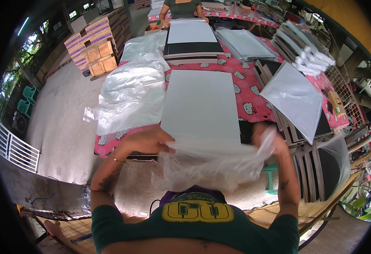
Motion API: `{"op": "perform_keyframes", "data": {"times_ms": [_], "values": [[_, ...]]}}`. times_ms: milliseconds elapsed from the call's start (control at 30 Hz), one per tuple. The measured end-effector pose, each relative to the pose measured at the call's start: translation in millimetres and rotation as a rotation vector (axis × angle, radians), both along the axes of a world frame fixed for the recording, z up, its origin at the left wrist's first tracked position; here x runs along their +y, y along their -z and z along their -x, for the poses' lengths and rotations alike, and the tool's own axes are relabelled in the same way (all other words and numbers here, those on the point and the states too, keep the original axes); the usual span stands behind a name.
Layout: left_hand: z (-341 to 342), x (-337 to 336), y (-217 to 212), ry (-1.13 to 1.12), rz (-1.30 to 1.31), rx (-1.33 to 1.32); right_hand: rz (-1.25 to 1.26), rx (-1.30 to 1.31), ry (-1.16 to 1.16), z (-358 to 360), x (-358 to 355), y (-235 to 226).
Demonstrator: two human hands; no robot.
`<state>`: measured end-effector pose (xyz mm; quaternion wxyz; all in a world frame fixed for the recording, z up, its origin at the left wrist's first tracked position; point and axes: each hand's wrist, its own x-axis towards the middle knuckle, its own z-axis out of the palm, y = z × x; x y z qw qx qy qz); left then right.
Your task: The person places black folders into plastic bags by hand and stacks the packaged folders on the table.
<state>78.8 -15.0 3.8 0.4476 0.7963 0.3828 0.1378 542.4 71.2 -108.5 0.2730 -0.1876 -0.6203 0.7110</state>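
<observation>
A large white rectangular board (200, 106) lies on the table in front of me. Across its near edge hangs a clear plastic bag (219, 167), loose and crumpled over the table edge. At the board's near left corner, my left hand (158, 140) pinches the bag's edge. On the other side my right hand (271, 137) grips a bunched part of the plastic, its fingers somewhat blurred. How far the board sits inside the bag, I cannot tell. Left of the board is a pile of clear plastic bags (130, 95).
The table has a pink patterned cloth (246, 89). Bagged boards (295, 99) lie at the right, with a small brown box (336, 103) beyond. Dark-edged boards (314, 173) stand below. Across the table a person (183, 10) handles a board stack (191, 40). Cartons (98, 40) are piled at far left.
</observation>
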Motion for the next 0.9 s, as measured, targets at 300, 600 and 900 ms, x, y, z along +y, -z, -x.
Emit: {"op": "perform_keyframes", "data": {"times_ms": [300, 600, 900], "values": [[19.2, -20.1, 46.7, -0.072, 0.24, 0.1, 0.609, 0.348, 0.375, 53.3, -39.6, -42.3], [56.4, -33.0, 135.6, -0.393, 0.753, -0.988, 0.524, 0.267, 0.261, 53.7, -52.9, 19.9], [103.7, -46.6, 178.9, -0.73, 0.715, -1.087, 0.319, 0.202, -0.115, 39.9, -94.0, 110.6]]}}
